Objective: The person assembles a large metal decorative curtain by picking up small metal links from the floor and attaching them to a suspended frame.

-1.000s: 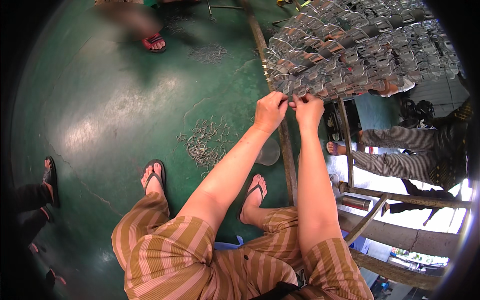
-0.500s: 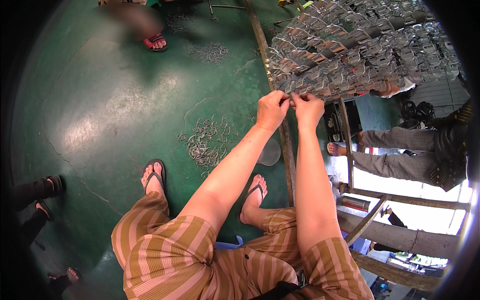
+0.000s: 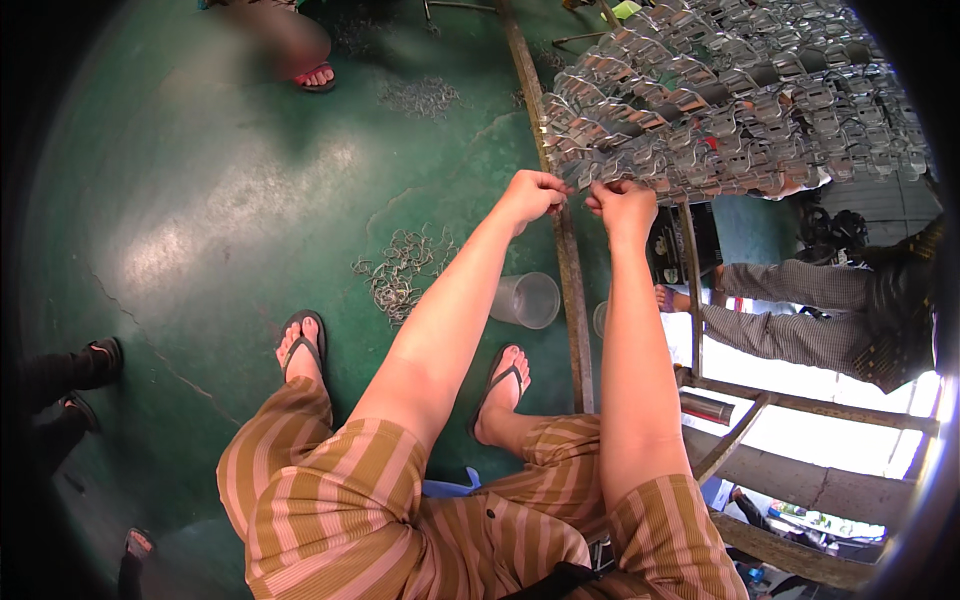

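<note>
Both hands pinch the near edge of the metal clip sheet (image 3: 720,110) at one o'clock: left hand (image 3: 532,195) and right hand (image 3: 622,205) side by side, fingers closed tight on it; plastic cup (image 3: 527,299) on the green floor (image 3: 200,200) below.

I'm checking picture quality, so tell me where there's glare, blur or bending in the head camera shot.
Head view: glare washes out the green floor at left and the bright gap at lower right; a blurred patch covers a person at the top edge; the wooden rail bows with the fisheye; corners are black; both the left hand and right hand at the metal mesh look sharp.
</note>
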Demonstrator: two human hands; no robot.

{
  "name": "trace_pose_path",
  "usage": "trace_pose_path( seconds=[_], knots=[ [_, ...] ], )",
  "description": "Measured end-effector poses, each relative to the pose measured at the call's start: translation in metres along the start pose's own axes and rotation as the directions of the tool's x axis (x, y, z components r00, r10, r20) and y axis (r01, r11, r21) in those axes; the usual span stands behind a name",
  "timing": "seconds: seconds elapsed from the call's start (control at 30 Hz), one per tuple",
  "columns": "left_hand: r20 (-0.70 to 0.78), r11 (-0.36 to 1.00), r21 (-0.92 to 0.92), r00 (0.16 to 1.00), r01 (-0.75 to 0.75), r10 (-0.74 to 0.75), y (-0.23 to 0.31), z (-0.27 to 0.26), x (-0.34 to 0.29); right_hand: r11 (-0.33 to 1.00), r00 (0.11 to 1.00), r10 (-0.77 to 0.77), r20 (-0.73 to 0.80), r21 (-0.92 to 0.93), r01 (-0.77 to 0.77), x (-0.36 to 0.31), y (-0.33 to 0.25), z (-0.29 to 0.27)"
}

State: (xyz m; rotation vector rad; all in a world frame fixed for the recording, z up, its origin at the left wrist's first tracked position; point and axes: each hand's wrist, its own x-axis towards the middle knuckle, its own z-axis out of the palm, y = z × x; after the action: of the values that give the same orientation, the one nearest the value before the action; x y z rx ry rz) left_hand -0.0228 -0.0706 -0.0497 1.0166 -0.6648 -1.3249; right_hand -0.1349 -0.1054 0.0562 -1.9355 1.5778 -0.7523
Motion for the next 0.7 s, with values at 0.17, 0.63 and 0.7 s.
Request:
trace_pose_path(
  seconds=[0.17,0.63,0.7],
  knots=[
    [0.122,0.993,-0.015,0.986,0.117,-0.114,0.011,-0.005,0.012,1.0,1.0,-0.002,0.004,0.007,0.002,0.0,0.0,-0.002],
    [0.104,0.953,0.235,0.97,0.189,-0.218,0.033,0.0,0.022,0.999,0.999,0.033,0.021,-0.019,-0.032,0.0,-0.002,-0.001],
    [0.069,0.943,0.278,0.975,0.185,-0.212,0.031,0.004,0.024,0.999,0.999,0.019,0.026,-0.033,-0.018,0.002,0.001,-0.002]
  ],
)
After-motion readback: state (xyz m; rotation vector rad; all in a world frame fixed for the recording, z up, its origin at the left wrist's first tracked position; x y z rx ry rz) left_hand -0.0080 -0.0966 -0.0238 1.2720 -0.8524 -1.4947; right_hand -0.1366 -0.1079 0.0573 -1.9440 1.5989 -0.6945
